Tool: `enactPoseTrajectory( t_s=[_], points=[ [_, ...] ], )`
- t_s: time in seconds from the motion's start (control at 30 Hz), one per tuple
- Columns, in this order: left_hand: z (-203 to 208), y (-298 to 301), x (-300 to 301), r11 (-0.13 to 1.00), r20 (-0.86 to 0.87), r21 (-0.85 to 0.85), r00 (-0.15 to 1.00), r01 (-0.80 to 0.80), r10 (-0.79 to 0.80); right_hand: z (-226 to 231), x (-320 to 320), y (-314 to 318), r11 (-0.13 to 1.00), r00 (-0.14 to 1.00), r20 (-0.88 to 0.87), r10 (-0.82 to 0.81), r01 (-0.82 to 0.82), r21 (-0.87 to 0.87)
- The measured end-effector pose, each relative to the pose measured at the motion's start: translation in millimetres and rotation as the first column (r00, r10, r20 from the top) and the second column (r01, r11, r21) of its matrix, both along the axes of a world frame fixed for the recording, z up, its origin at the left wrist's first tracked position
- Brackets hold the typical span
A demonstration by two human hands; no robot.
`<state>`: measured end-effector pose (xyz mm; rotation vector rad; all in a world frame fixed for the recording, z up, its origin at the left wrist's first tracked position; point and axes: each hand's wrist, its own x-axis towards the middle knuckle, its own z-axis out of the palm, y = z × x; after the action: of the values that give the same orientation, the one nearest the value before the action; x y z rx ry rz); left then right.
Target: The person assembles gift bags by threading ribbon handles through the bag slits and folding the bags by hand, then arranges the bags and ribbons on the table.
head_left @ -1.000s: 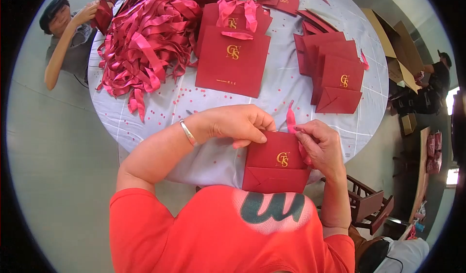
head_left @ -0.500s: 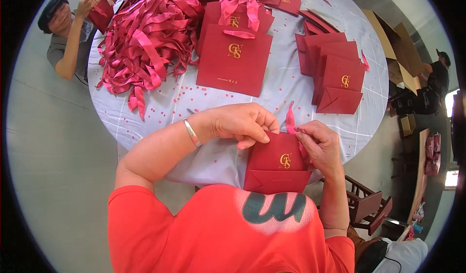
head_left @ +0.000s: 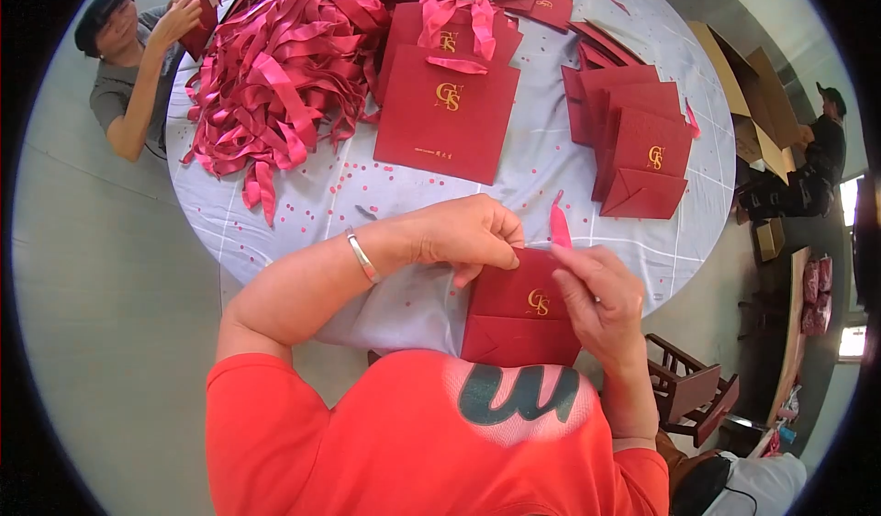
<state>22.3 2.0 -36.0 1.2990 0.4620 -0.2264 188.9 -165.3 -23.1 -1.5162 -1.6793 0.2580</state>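
A small dark-red paper gift bag point(head_left: 514, 319) with a gold emblem lies folded flat at the table's near edge, close to my chest. The fingers of my left hand point(head_left: 482, 233) pinch its top edge near the middle. My right hand point(head_left: 601, 297) is closed at the bag's upper right corner, its thumb over the front. From between those fingers a pink ribbon point(head_left: 559, 227) sticks up, its free end pointing away from me. The right hand covers the ribbon's lower part and the bag's right side.
On the round white-covered table point(head_left: 275, 263) lie a heap of pink ribbons point(head_left: 284, 75), a larger red bag point(head_left: 445, 117) and overlapping small bags point(head_left: 642, 153). Small red dots are scattered about. A co-worker point(head_left: 138, 66) handles a red bag at far left. Wooden chairs point(head_left: 693, 392) stand at right.
My right hand has shifted a little left and down over the bag's front. More ribbon now shows above its fingers, and the piece beside the bag is hidden. The co-worker's hands moved.
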Motion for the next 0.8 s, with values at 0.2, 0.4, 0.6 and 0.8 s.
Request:
enactPoseTrajectory(
  t_s=[0.2, 0.4, 0.6, 0.8],
  points=[
    [-4.8, -3.5, 1.7, 0.997, -0.017, 0.075, 1.000, -0.013, 0.014, -6.2, -10.0, -4.6, 0.985, 0.983, -0.142, -0.120, 0.100, -0.143],
    [6.6, -13.5, 2.1, 0.956, -0.046, 0.293, 0.998, -0.027, 0.042, -8.8, -7.4, 3.5, 0.999, 0.995, -0.102, -0.016, 0.020, 0.039],
    [11.4, -12.1, 1.9, 0.953, -0.033, 0.302, 0.999, -0.011, 0.022, -7.2, -11.4, 4.9, 1.000, 0.985, -0.171, -0.009, 0.012, 0.013],
    [10.5, -12.0, 0.5, 0.959, -0.013, 0.283, 1.000, -0.009, 0.013, -12.3, -11.5, 7.9, 0.998, 0.993, -0.113, 0.031, -0.025, 0.054]
  ],
)
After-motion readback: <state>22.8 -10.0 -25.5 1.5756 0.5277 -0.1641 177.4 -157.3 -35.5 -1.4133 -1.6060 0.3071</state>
